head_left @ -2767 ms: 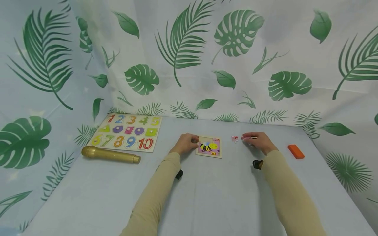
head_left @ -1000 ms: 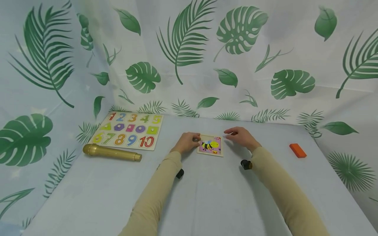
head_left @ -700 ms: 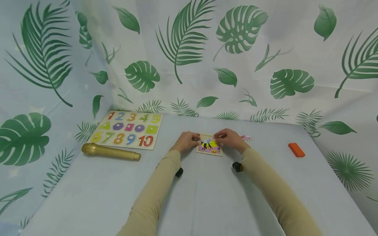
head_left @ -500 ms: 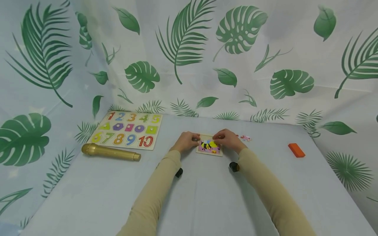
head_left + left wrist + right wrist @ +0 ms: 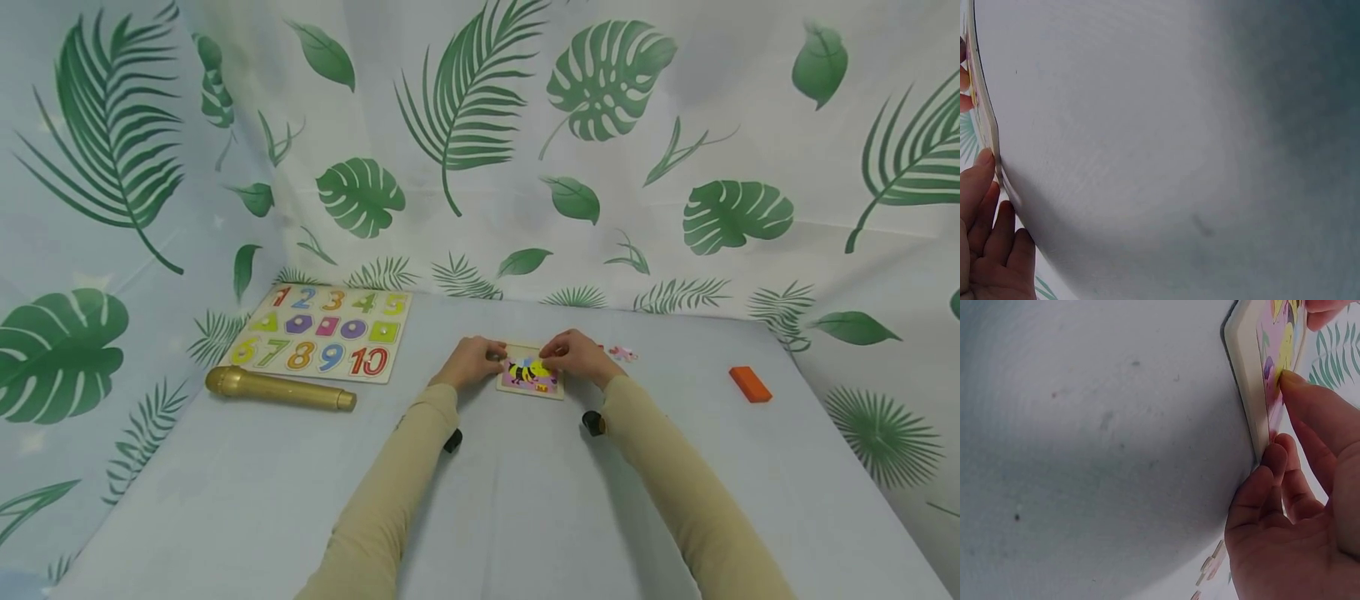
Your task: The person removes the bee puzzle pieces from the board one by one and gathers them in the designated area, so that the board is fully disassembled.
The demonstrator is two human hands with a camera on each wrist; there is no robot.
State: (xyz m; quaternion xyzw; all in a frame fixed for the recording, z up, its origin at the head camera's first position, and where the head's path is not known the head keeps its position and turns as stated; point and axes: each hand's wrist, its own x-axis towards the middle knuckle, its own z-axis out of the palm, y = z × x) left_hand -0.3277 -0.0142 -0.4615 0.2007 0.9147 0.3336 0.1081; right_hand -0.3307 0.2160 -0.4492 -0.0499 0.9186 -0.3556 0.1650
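Note:
A small square wooden jigsaw puzzle [image 5: 532, 379] with a yellow and black bee on pink lies flat on the table. My left hand [image 5: 472, 360] holds its left edge, the thumb on the rim in the left wrist view. At the upper right of the puzzle is my right hand [image 5: 577, 353]. The right wrist view shows its thumb [image 5: 1310, 397] pressing on the bee picture, with curled fingertips against the frame's edge. Whether a loose piece sits under the thumb is hidden. Pink jigsaw pieces [image 5: 623, 354] lie just beyond the right hand.
A number and shape board [image 5: 318, 333] stands at the back left, with a gold microphone [image 5: 277, 389] in front of it. Far to the right lies an orange block [image 5: 750, 384]. Leaf-print cloth [image 5: 465, 133] hangs behind the table.
The right hand has come left from the loose pieces onto the puzzle's upper right, and has barely moved in the last half second. The left hand has stayed at the left edge.

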